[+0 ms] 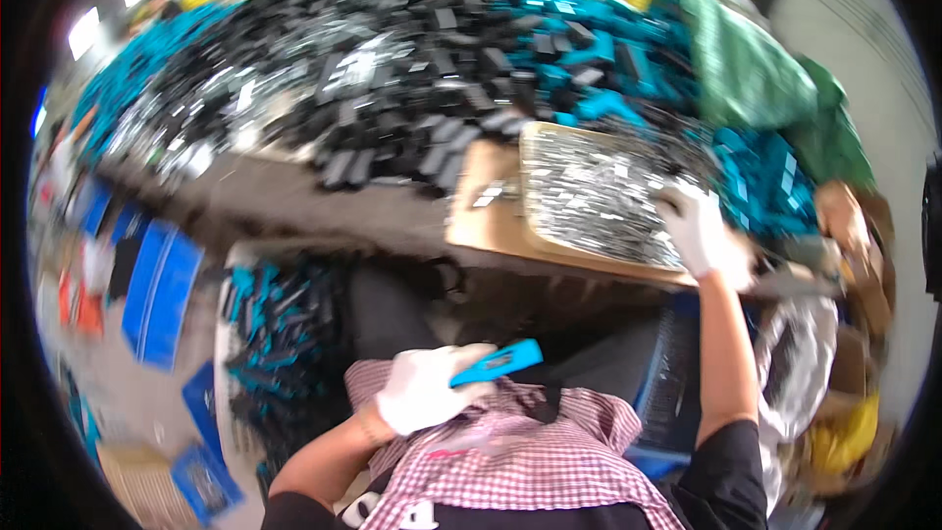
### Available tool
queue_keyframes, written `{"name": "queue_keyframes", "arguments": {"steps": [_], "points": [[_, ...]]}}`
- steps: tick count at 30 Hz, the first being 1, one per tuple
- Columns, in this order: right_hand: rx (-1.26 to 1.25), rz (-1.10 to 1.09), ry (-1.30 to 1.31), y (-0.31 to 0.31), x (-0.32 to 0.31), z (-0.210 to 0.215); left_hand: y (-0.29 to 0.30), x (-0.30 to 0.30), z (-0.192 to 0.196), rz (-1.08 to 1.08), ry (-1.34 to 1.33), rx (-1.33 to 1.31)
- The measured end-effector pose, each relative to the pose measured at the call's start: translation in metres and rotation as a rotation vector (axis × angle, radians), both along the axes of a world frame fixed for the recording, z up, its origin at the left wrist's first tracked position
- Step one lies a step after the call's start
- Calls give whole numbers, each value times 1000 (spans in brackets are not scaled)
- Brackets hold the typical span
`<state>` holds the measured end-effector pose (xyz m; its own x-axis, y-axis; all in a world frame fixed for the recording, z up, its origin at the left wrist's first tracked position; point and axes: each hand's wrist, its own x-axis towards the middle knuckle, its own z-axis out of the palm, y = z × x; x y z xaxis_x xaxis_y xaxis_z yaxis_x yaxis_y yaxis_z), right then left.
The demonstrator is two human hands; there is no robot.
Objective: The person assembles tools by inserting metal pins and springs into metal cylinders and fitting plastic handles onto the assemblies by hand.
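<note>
"What is the room showing?"

"A workshop, partly blurred. One long brown table [294, 198], bearing a broad heap of black and teal pieces [432, 59]. From my remote seat I am listing left to right."

"Items?"

"One pale bin [223, 383], standing below the table edge, holding teal and black pieces. One left hand [427, 388], white-gloved, gripping one blue piece [510, 360] above a checked cloth [520, 461]. One cream-rimmed tray [527, 177], lying on cardboard [481, 206], holding many small shiny pieces [589, 206]. One right hand [695, 236], white-gloved, fingers bending over the tray's right end; blur is hiding whether it is grasping anything. One green sheet [741, 69], draping beyond."

"Progress?"

"I am judging it midway through one piece: the blue one is in hand, apparently unfinished. The bin may be holding done work; I am seeing no proof. The heap is suggesting plenty left."
</note>
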<state>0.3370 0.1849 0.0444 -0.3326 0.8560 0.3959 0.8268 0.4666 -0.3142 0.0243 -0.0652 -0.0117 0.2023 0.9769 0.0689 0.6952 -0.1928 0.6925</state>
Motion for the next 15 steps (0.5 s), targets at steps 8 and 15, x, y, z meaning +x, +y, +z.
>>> {"name": "queue_keyframes", "arguments": {"steps": [8,15], "points": [[0,-26,20,-21,26,13,17,19,-3,-31,-86,111],[-3,64,-58,-9,-15,1,17,26,-5,-36,-81,120]]}}
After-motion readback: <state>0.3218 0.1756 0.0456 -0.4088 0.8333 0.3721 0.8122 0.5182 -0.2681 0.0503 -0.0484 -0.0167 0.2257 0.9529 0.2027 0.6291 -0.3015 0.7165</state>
